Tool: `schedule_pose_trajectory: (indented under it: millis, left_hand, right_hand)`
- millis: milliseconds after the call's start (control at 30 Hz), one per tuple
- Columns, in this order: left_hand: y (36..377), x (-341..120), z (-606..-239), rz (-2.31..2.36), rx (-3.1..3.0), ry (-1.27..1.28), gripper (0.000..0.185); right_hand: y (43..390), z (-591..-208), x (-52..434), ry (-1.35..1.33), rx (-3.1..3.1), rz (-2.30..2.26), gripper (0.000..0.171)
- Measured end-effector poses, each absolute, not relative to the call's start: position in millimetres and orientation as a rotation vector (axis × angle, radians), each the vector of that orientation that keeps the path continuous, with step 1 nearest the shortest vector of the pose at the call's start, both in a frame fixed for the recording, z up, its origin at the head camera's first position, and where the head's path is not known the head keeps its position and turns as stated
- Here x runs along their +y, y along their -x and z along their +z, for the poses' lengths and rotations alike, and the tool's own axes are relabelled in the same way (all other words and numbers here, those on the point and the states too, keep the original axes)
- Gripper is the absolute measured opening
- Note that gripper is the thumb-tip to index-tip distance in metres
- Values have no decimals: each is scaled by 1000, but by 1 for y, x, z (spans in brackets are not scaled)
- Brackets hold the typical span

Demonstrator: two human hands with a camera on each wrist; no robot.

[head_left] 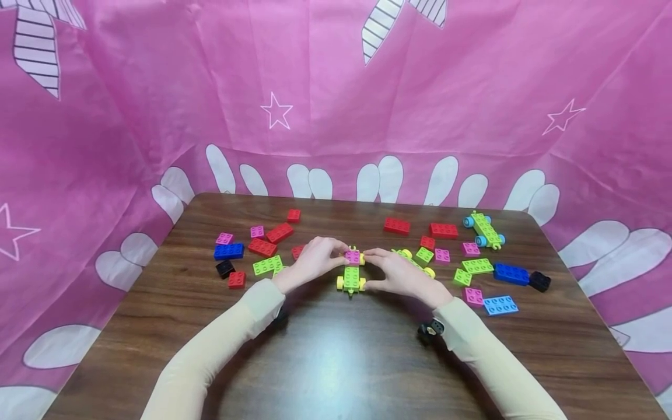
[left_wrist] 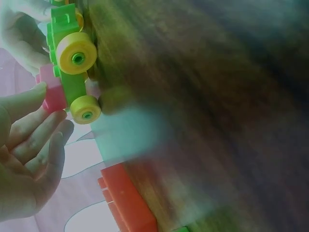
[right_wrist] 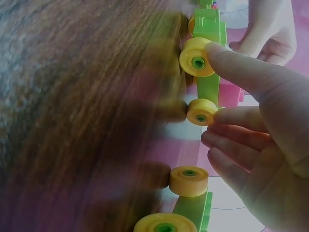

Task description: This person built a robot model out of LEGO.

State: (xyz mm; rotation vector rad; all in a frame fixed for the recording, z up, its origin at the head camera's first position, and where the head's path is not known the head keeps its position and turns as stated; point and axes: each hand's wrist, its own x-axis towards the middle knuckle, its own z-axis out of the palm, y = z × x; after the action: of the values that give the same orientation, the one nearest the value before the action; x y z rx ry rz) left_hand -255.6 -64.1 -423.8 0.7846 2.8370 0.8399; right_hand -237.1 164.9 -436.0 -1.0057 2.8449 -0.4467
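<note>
Green plastic forms the chassis [head_left: 351, 279], which is standing on yellow wheels [left_wrist: 76, 53] at the middle of the table [head_left: 336, 361]. A pink brick [head_left: 353, 256] is being seated on its far end. The brick is being pinched from the left side by the fingertips of the left hand [head_left: 314, 260]. The chassis is being steadied by the right hand [head_left: 396, 273], with the thumb pressed against a near wheel and the fingers curled at the brick's right side. In the right wrist view, a second wheeled green chassis [right_wrist: 186, 208] is being shown just beside the first.

Loose bricks are being kept on both sides. On the left, red bricks [head_left: 272, 239], a blue brick [head_left: 228, 251] and a black piece [head_left: 224, 268] are lying near one another. On the right, a green plate [head_left: 477, 266], a blue brick [head_left: 511, 273] and a light blue plate [head_left: 500, 305] are lying well apart from the hands. A blue-wheeled chassis [head_left: 485, 229] is standing near the far right corner. A pink cloth [head_left: 336, 87] is hanging behind the table.
</note>
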Motion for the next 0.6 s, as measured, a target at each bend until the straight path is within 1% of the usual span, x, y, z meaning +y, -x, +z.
schedule_pose_trajectory:
  millis: [600]
  left_hand:
    - [254, -66, -430, 795, 2861, -816, 34]
  right_hand:
    - [237, -437, 164, 998, 2852, -429, 72]
